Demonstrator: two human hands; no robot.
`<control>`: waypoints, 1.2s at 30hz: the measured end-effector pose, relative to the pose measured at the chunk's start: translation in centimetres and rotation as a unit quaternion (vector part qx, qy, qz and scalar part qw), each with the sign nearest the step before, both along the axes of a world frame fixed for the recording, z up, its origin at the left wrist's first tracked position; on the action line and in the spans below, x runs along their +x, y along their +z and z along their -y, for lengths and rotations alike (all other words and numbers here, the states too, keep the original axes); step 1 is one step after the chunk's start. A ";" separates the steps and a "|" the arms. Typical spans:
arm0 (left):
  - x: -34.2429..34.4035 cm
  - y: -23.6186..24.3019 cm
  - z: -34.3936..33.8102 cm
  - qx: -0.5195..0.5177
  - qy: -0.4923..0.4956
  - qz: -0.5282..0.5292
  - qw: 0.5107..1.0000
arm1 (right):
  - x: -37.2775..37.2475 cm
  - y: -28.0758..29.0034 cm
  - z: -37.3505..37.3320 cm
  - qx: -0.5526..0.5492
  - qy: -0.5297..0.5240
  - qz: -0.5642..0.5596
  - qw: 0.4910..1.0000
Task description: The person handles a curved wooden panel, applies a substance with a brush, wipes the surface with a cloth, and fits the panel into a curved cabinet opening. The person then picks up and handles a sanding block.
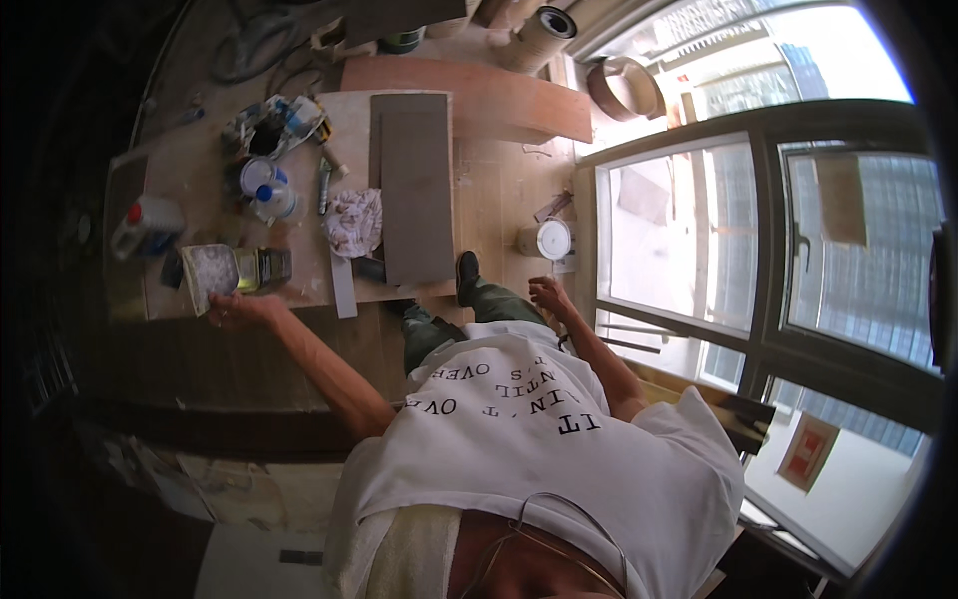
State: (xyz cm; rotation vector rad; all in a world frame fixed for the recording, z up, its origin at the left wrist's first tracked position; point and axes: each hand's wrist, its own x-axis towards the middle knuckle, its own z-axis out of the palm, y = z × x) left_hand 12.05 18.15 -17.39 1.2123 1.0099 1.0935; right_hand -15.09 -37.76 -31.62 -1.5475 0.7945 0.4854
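My left hand [238,310] is closed on the rim of a pale, open-topped container [210,274] with a whitish, stained inside, at the near left of the worktable. Right beside it stands a rectangular can [264,267] with a yellow-green side. My right hand [548,296] hangs at my side with its fingers loosely bent and apart; I see nothing in it. The nearest thing to it is a white-lidded bucket [547,240] on the floor.
The worktable [309,240] carries a grey board [417,190], a crumpled cloth [354,222], a blue-capped bottle [274,200], a red-capped jug [150,225] and a brush [324,187]. A reddish plank [469,95] lies beyond. Windows [679,230] line the right.
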 end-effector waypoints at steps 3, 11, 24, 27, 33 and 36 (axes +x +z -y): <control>1.3 3.6 4.2 -0.038 -0.164 0.031 0.985 | 6.4 2.2 -2.9 -0.158 0.123 0.128 0.971; -0.2 6.4 24.0 -0.100 -0.563 0.022 0.820 | 22.5 19.9 -10.4 0.210 -0.005 0.288 0.934; -2.7 3.3 52.1 -0.233 -0.719 -0.062 0.652 | 21.0 17.1 12.3 0.114 -0.142 0.270 0.945; -2.9 3.5 56.9 -0.240 -0.733 -0.069 0.632 | 20.0 16.3 15.7 0.055 -0.187 0.299 0.934; -2.9 3.7 63.8 -0.177 -0.787 -0.085 0.585 | 19.9 16.3 20.7 -0.009 -0.332 0.250 0.910; -2.0 3.8 66.5 -0.167 -0.801 -0.056 0.572 | 20.9 14.0 22.4 -0.066 -0.381 0.257 0.886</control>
